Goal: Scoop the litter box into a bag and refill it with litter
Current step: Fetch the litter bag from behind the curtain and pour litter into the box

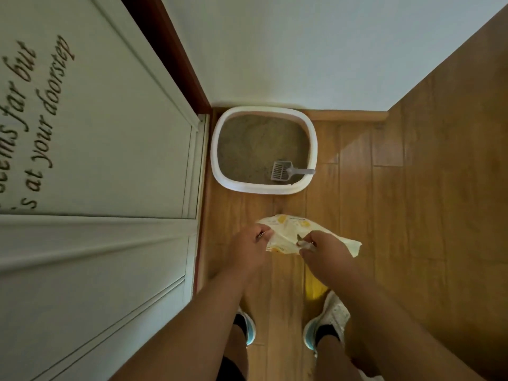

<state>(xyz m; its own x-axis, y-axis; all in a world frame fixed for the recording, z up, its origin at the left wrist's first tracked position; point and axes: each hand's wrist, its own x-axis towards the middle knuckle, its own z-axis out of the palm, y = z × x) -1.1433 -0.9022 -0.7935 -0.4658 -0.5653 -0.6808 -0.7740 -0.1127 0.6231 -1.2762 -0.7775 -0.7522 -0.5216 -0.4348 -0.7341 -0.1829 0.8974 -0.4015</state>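
Below our wrists, our two sneakers (328, 320) stand on the wood floor (412, 215). Our left hand (248, 250) pinches one edge of a crumpled white-and-yellow bag (291, 232), and our right hand (325, 253) pinches the other, the bag held between them above the floor. Beyond both hands, well apart from them, the white litter box (264, 189) sits against the wall (302, 50), filled with grey litter (255, 144). A grey scoop (283, 170) lies inside, its handle resting toward the rim on the right-hand side.
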